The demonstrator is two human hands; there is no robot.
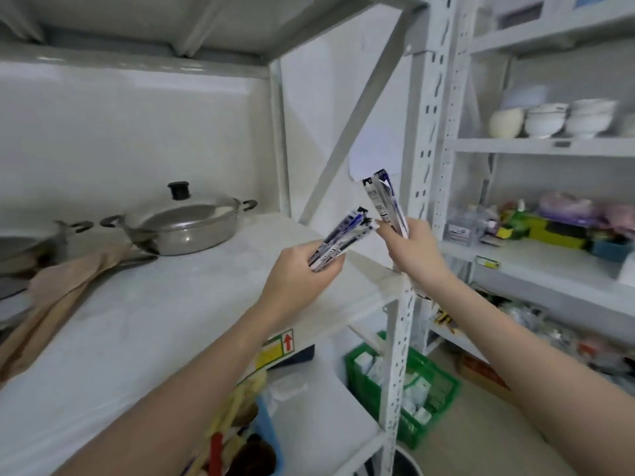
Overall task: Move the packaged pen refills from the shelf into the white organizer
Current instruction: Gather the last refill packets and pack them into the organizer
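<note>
We're gripping one bunch of refill packs [338, 237] in our left hand [299, 273] and another bunch [385, 204] in our right hand [414, 247], both mid-frame above the shelf [171, 321], w/ fingers curled round slick sleeves, so we're probably risking a pack sliding out, esp. since no white organizer's in view.
</note>
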